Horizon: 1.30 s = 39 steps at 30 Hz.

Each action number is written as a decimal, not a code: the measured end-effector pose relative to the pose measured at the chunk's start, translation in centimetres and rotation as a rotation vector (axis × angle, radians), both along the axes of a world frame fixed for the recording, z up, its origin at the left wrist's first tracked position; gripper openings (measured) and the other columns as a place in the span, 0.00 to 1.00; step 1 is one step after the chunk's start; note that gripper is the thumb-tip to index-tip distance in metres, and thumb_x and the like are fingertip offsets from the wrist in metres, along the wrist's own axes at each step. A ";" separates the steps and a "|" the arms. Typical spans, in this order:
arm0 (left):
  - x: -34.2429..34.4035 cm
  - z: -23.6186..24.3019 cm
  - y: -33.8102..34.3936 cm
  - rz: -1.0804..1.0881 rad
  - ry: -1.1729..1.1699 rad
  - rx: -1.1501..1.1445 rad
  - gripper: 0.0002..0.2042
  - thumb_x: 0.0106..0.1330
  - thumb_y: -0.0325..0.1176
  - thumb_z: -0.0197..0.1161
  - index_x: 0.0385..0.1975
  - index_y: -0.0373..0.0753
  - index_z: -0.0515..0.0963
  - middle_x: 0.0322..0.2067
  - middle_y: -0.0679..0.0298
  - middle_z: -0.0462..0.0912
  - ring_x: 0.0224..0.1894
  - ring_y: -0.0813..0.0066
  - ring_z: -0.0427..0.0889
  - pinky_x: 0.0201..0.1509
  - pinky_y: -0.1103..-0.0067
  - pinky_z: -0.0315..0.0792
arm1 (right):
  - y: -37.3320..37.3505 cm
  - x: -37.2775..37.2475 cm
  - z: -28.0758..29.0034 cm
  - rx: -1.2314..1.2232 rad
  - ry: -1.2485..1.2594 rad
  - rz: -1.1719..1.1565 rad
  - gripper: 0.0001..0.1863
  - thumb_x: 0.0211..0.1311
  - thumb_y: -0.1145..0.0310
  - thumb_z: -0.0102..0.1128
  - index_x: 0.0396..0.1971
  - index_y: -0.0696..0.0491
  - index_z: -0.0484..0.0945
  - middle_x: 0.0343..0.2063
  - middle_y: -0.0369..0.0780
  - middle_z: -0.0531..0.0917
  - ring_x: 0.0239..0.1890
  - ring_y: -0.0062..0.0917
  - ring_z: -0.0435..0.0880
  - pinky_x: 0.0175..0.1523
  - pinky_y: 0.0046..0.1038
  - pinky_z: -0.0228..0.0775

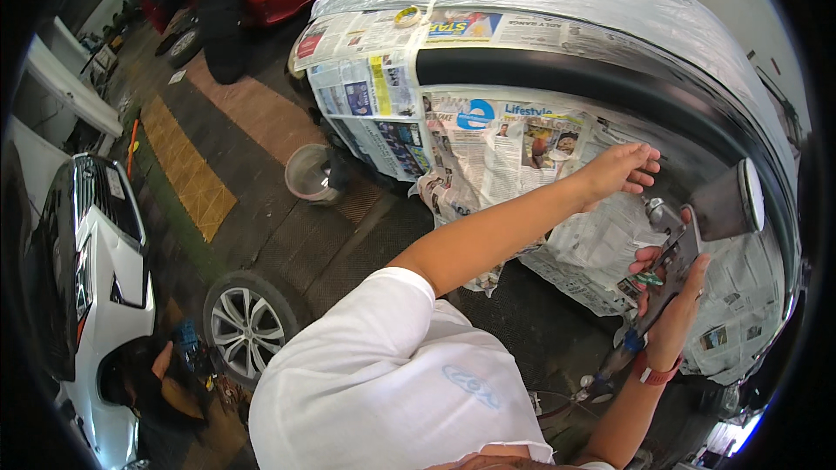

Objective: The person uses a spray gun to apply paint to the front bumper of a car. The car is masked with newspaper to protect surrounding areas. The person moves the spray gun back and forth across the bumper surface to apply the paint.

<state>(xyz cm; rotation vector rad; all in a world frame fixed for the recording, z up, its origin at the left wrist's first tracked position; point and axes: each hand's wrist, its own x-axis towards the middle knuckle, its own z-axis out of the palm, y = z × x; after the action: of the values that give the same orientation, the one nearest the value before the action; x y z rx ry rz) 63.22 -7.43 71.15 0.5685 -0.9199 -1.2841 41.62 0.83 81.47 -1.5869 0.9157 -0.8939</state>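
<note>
my right hand [677,318] is wrapped round a spray gun [683,252]; my left hand [616,171], loosely curled, empty, hangs near masking newspaper [501,146].

Bright centre, black fisheye-bent rim

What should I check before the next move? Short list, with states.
1. Gun in hand: ok, the right hand grips it.
2. Left hand free: ok, holds nothing.
3. Newspaper flat: not ok, wrinkled, with a loose lower edge.
4. Black panel exposed: ok, a bare strip shows between coverings.
5. Tape roll off the car: not ok, it sits on the covering.
6. Level in cup: cannot tell, contents hidden.
</note>
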 end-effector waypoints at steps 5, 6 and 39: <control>1.4 0.9 -0.7 0.006 -0.195 -0.068 0.29 0.84 0.56 0.50 0.72 0.39 0.70 0.63 0.60 0.79 0.61 0.69 0.81 0.66 0.70 0.75 | -3.1 -0.9 2.6 -0.111 0.003 -0.129 0.39 0.83 0.35 0.34 0.78 0.48 0.66 0.36 0.41 0.87 0.28 0.15 0.84 0.18 0.14 0.65; 1.6 0.9 -1.1 0.006 -0.244 -0.091 0.30 0.84 0.56 0.51 0.72 0.39 0.70 0.64 0.60 0.79 0.61 0.68 0.81 0.66 0.70 0.75 | -3.7 -0.8 2.9 -0.117 0.009 -0.152 0.39 0.84 0.35 0.35 0.77 0.49 0.68 0.35 0.41 0.87 0.28 0.15 0.83 0.18 0.15 0.65; 0.5 -0.2 -12.0 1.179 -1.664 -0.222 0.44 0.76 0.59 0.58 0.77 0.26 0.59 0.81 0.37 0.49 0.83 0.34 0.44 0.80 0.35 0.34 | -10.1 -6.9 8.2 -0.131 0.066 -0.027 0.38 0.83 0.35 0.41 0.61 0.58 0.79 0.34 0.41 0.87 0.32 0.16 0.84 0.22 0.18 0.67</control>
<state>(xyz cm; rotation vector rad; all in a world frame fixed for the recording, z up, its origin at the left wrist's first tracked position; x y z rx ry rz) 63.70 -19.40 70.93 1.7066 -1.5511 0.6317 34.69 -9.28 89.71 -1.7285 0.9432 -0.9414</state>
